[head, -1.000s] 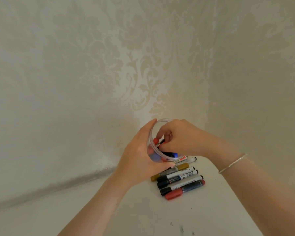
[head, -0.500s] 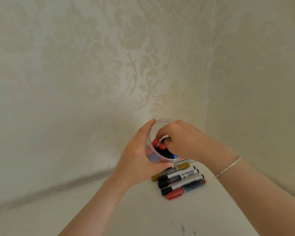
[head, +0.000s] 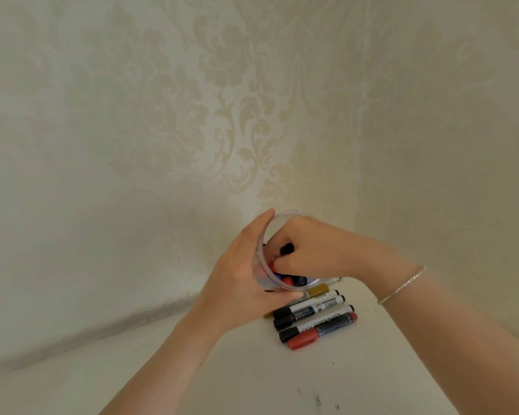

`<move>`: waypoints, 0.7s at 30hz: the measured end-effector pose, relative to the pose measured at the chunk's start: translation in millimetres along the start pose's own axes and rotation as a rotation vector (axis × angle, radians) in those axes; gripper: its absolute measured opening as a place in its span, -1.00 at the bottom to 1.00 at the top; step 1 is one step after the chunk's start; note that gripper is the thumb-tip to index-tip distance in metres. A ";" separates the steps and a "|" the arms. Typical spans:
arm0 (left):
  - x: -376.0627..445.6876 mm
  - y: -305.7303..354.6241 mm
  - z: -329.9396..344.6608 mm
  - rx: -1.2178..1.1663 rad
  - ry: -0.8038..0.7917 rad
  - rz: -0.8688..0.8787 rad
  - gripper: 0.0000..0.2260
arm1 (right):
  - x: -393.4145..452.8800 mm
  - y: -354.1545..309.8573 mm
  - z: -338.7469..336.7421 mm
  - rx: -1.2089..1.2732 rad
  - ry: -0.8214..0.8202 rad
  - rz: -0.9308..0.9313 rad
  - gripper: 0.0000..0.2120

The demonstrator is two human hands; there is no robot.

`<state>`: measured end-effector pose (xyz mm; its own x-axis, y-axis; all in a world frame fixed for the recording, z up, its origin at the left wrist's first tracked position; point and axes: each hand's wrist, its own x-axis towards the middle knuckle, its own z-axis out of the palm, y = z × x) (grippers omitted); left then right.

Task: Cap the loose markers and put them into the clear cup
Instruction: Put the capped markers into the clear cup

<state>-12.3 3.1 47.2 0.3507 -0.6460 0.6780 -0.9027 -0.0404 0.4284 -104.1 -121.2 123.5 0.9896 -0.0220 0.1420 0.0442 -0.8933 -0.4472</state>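
My left hand (head: pixel 246 274) grips the clear cup (head: pixel 279 215) from its left side and holds it tilted above the table. My right hand (head: pixel 315 250) reaches into the cup's mouth with its fingers closed around a black-capped marker (head: pixel 286 249). Red, blue and black marker ends (head: pixel 288 280) show at the cup's bottom. Below the cup, several capped markers (head: pixel 312 316) lie side by side on the white table: a gold one, black-capped ones and a red one (head: pixel 321 332) nearest me.
The white table (head: pixel 252 369) sits in a corner of two walls with cream damask wallpaper (head: pixel 192 115). A few dark ink specks (head: pixel 316 399) mark the table near its front. A thin bracelet (head: pixel 402 284) circles my right wrist.
My right hand has pushed deeper into the cup and now shows a black marker end between its fingers. The cup has tipped slightly more. The markers on the table have not moved.
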 end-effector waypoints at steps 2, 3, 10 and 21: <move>0.6 -0.1 0.0 0.000 0.001 0.000 -0.02 | 0.9 -0.6 1.6 0.009 0.001 -0.007 -0.74; 0.6 -0.1 -0.1 0.000 0.001 0.001 -0.01 | 1.3 -1.1 2.0 0.016 0.013 -0.014 -0.78; 0.0 0.7 1.3 0.003 -0.020 0.017 -0.02 | 9.2 1.3 9.5 -0.134 -0.005 0.043 -0.74; 2.1 -0.1 3.6 0.078 -0.031 0.098 -0.04 | 21.8 -1.4 12.6 -0.375 -0.004 0.227 -0.84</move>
<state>-12.3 -1.0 46.4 0.2527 -0.6730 0.6951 -0.9495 -0.0342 0.3120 -80.8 -114.7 116.0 0.9691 -0.2354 0.0735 -0.2262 -0.9672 -0.1153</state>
